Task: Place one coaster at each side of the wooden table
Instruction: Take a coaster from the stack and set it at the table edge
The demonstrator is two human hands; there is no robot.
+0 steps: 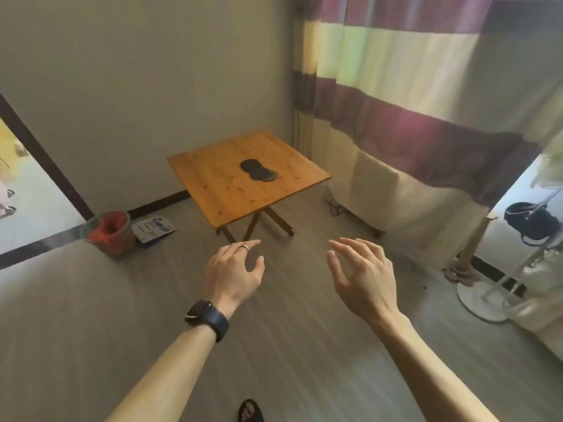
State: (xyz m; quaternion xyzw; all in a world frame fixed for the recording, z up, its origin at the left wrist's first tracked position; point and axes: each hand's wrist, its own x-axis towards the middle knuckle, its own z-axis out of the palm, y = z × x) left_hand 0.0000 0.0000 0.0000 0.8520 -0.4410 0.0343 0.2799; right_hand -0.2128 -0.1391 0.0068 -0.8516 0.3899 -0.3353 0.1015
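Note:
A small square wooden table (pixel 213 184) on crossed folding legs stands in the room's far corner. A loose overlapping pile of dark round coasters (pixel 257 170) lies near its middle. My left hand (pixel 233 274), with a ring and a dark wristwatch, hovers over the floor well short of the table, fingers apart and empty. My right hand (pixel 361 277) is beside it at the same height, also spread and holding nothing.
A basket with red cloth (pixel 110 233) and a printed packet (pixel 154 229) lie on the floor left of the table. A striped curtain (pixel 426 123) hangs at the right, with a fan stand (pixel 484 300) and a dark bag (pixel 531 222) beyond. Grey wood-pattern floor lies between me and the table.

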